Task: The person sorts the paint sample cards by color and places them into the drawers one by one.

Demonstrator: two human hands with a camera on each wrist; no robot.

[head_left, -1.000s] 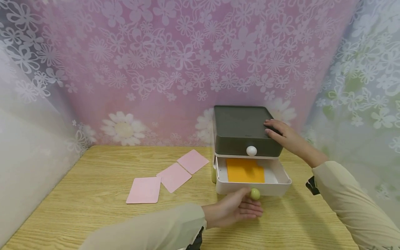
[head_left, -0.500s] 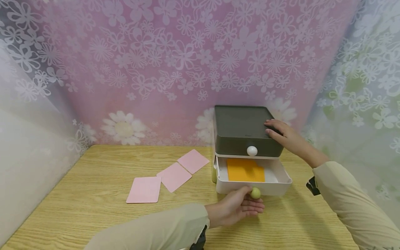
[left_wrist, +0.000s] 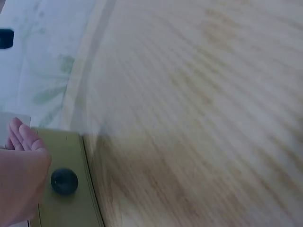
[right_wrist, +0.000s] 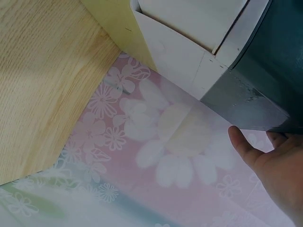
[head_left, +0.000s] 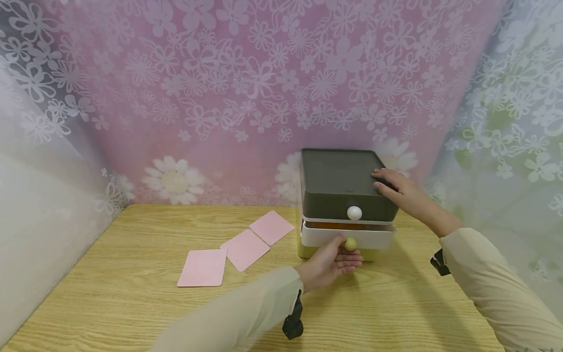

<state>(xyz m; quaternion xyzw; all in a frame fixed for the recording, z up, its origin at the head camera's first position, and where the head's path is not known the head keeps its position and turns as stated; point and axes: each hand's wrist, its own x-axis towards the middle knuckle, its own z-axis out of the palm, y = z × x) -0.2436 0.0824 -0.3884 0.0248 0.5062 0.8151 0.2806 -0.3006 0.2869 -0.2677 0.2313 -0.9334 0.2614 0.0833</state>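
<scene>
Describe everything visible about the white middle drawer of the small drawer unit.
The white middle drawer looks like smooth plastic, with a round pale green knob at its front centre. It sits between the dark grey top section and a yellow-green bottom one, almost closed; a narrow gap shows something orange inside. The left hand touches its front by the knob. The right hand rests on the dark top.

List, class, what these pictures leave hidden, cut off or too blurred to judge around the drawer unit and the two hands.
- Orange sheet: head view, only a sliver shows; the white drawer is nearly shut beneath the dark top drawer.
- Left hand: left wrist view, cut off by the edge; tabletop blurred.
- Right hand: right wrist view, fingers hidden behind the unit's corner.
</scene>
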